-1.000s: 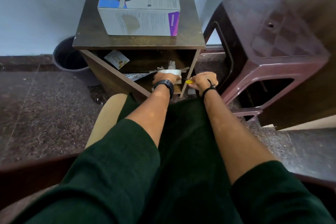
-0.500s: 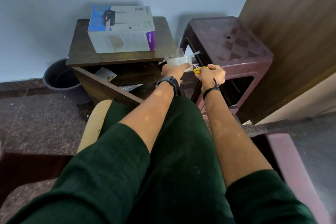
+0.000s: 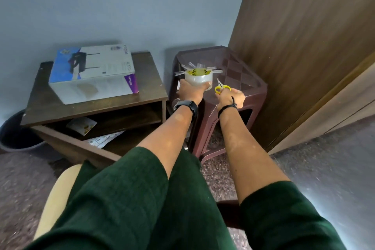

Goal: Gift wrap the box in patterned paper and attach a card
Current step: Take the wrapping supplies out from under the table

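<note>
A white and blue router box (image 3: 93, 73) lies on top of a small dark wooden table (image 3: 146, 95). My left hand (image 3: 190, 91) grips a wide roll of clear tape (image 3: 198, 79) with several cut strips stuck around its rim. My right hand (image 3: 230, 97) holds small yellow-handled scissors (image 3: 222, 87). Both hands hover over the front left part of a maroon plastic stool (image 3: 243, 79). No patterned paper is in view.
The table's lower shelf holds a small packet (image 3: 82, 126) and loose papers (image 3: 101, 140). A dark bucket (image 3: 14, 138) stands at the left by the wall. A wooden door (image 3: 304, 46) rises at the right. My knees and a cream chair arm (image 3: 56, 199) fill the foreground.
Both hands came up from the table's lower shelf with the tape roll and scissors and moved right, over the stool. The camera tilted up and right.
</note>
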